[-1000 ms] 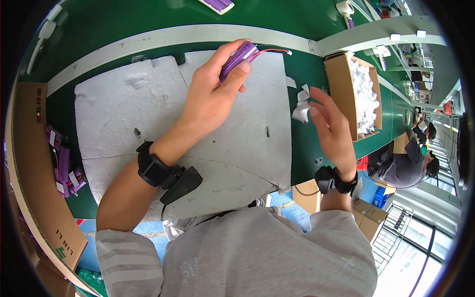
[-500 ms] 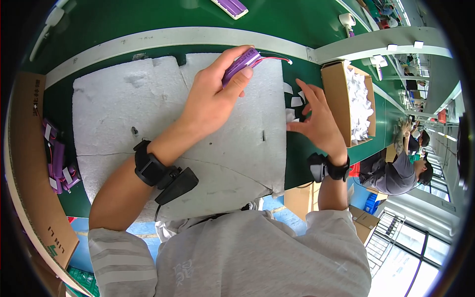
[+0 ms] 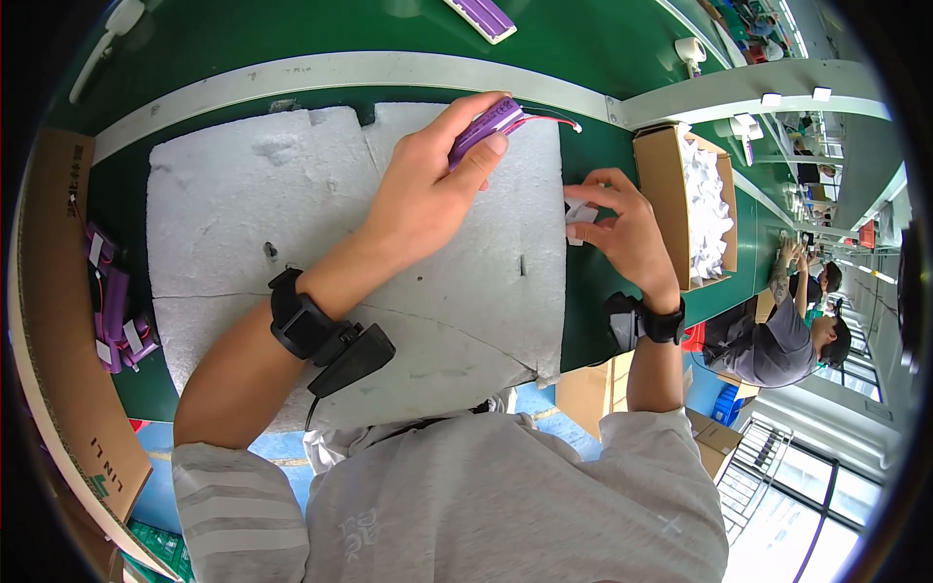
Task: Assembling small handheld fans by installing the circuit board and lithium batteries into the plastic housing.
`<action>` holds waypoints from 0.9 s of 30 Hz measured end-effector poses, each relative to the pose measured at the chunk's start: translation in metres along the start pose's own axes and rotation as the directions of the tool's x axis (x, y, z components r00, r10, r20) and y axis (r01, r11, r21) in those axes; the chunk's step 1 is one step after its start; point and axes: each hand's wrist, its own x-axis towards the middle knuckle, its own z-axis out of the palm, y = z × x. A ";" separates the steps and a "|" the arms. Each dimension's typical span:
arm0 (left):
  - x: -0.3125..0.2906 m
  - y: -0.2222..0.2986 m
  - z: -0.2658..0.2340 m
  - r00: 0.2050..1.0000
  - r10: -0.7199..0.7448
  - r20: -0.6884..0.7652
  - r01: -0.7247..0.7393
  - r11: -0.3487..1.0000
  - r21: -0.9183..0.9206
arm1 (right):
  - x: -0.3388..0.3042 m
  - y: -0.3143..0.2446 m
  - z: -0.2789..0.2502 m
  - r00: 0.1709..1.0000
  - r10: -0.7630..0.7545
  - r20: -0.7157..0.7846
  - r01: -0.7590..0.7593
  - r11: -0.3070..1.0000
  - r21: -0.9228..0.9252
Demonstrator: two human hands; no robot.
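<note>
A small purple battery pack [image 3: 483, 132] is gripped in my left hand [image 3: 428, 189], between thumb and fingers, above the far right part of a white foam pad [image 3: 243, 223]. Thin red and dark wires [image 3: 546, 119] run rightward from the pack to a small white connector [image 3: 577, 128]. Just past the pad's right edge, my right hand [image 3: 632, 233] is low over the green table, thumb and index finger bent but apart. Small white pieces [image 3: 582, 211] lie between and under those fingertips; none is plainly lifted.
An open cardboard box [image 3: 664, 209] full of white pieces stands right of my right hand. Several purple packs [image 3: 115, 301] lie left of the pad beside a tall cardboard wall [image 3: 53, 321]. A pale rail [image 3: 389, 70] crosses behind the pad. Another person [image 3: 773, 340] is at the right.
My right hand has closed in around the white pieces, its fingers bending from a wider spread. The left hand keeps the battery pack, shifted slightly right in view.
</note>
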 end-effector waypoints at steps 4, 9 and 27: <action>0.000 -0.001 0.000 1.000 0.009 0.004 -0.009 1.000 0.002 | -0.012 0.000 0.007 0.996 0.034 -0.076 -0.032 0.999 0.030; -0.001 0.001 0.001 1.000 0.005 -0.004 -0.005 1.000 -0.003 | -0.012 0.002 0.007 0.996 0.059 -0.066 -0.054 0.996 0.075; -0.004 0.001 0.000 0.999 -0.022 0.044 0.021 0.999 0.027 | -0.047 0.055 -0.096 0.632 0.197 -0.749 -0.288 0.958 0.009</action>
